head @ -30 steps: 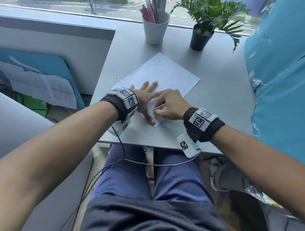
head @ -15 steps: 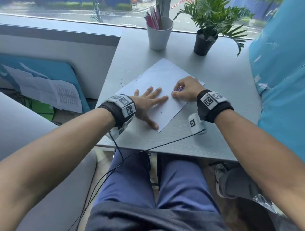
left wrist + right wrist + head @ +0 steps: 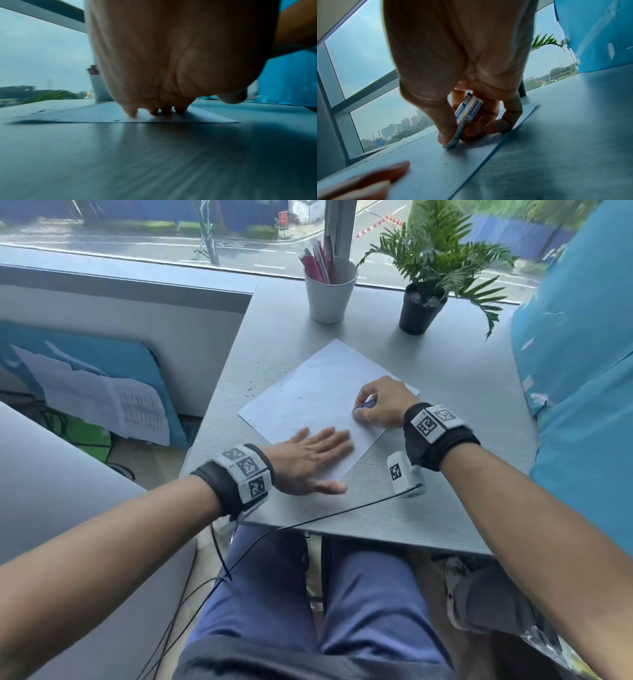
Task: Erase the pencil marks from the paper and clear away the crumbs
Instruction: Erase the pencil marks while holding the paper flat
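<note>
- Now the right hand pinches the eraser, its tip on the paper.
- Left hand lies flat, fingers straight, pressing the paper on the table.

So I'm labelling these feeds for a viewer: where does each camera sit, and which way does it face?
Head: on the person's head, looking forward and down at the grey table; both forearms, both hands and the lap show.
Left wrist: under the left hand, low over the table, looking along its fingers to the white paper sheet.
Right wrist: under the right hand, facing the blue-and-white sleeved eraser it pinches.
All three share the paper.
</note>
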`<act>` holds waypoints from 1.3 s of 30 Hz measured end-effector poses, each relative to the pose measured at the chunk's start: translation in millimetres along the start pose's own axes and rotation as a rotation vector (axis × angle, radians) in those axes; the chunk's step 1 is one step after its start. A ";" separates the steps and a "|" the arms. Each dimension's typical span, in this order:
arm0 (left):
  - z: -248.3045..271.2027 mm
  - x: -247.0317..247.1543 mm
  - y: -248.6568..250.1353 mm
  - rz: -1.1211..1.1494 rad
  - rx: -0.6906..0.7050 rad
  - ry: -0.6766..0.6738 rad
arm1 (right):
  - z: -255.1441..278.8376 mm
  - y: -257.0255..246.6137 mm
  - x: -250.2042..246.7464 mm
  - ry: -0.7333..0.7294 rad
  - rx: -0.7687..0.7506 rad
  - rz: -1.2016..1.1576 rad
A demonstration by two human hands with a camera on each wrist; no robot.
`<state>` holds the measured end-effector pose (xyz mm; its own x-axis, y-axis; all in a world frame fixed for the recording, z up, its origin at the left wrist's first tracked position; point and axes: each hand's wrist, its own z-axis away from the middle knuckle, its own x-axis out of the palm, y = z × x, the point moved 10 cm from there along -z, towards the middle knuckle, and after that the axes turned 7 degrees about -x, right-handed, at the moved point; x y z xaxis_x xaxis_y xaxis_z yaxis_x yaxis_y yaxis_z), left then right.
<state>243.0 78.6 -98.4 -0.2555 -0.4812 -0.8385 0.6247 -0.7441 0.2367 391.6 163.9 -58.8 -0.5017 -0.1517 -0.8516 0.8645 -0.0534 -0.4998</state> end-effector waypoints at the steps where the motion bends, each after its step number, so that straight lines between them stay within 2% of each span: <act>1: 1.8 -2.5 -18.6 0.008 -0.078 -0.003 | 0.0 0.1 0.2 0.001 0.005 -0.004; 5: 11.0 -16.2 -75.0 -0.020 -0.368 0.074 | 0.0 1.5 -0.5 0.000 0.028 -0.019; 7: 9.3 -20.0 -73.0 -0.002 -0.332 0.100 | 0.3 1.4 0.5 -0.004 0.032 -0.020; 10: 4.3 -21.5 -65.8 0.070 -0.232 0.067 | 0.9 -1.8 -1.6 0.020 0.038 -0.004; 13: -0.4 -24.7 -73.4 0.094 -0.290 0.025 | 3.0 -9.1 -4.1 0.081 0.018 0.055; 16: -9.3 -31.2 -67.6 0.018 -0.336 -0.050 | 6.0 -19.3 1.7 0.099 -0.024 0.135; 21: -22.7 -43.5 -58.9 -0.088 -0.444 -0.145 | 13.4 -25.7 -3.5 0.147 -0.024 0.084; 25: -23.7 -44.0 -58.6 -0.100 -0.475 -0.153 | 31.5 -53.8 22.3 -0.022 -0.169 0.036; 28: -22.1 -44.4 -58.9 -0.093 -0.465 -0.141 | 16.9 -24.1 -10.1 0.100 -0.036 0.016; 30: -21.3 -44.3 -59.8 -0.089 -0.475 -0.149 | 17.6 -25.7 -10.7 0.129 -0.046 0.038; 33: -24.1 -43.4 -60.4 -0.104 -0.483 -0.148 | 34.6 -60.3 23.3 -0.038 -0.205 0.080; 35: -23.0 -42.1 -59.9 -0.101 -0.477 -0.155 | 26.4 -52.3 14.1 -0.031 -0.146 0.074; 37: -21.1 -43.8 -59.5 -0.084 -0.476 -0.155 | 10.7 -33.5 -10.1 0.087 -0.036 0.054; 39: -20.2 -44.5 -60.5 -0.077 -0.475 -0.152 | 10.5 -37.0 -9.7 0.126 -0.030 0.064</act>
<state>231.5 154.4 -85.3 -0.3964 -0.5215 -0.7556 0.8576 -0.5041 -0.1020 364.9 156.9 -30.4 -0.4474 -0.0289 -0.8938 0.8943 -0.0178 -0.4471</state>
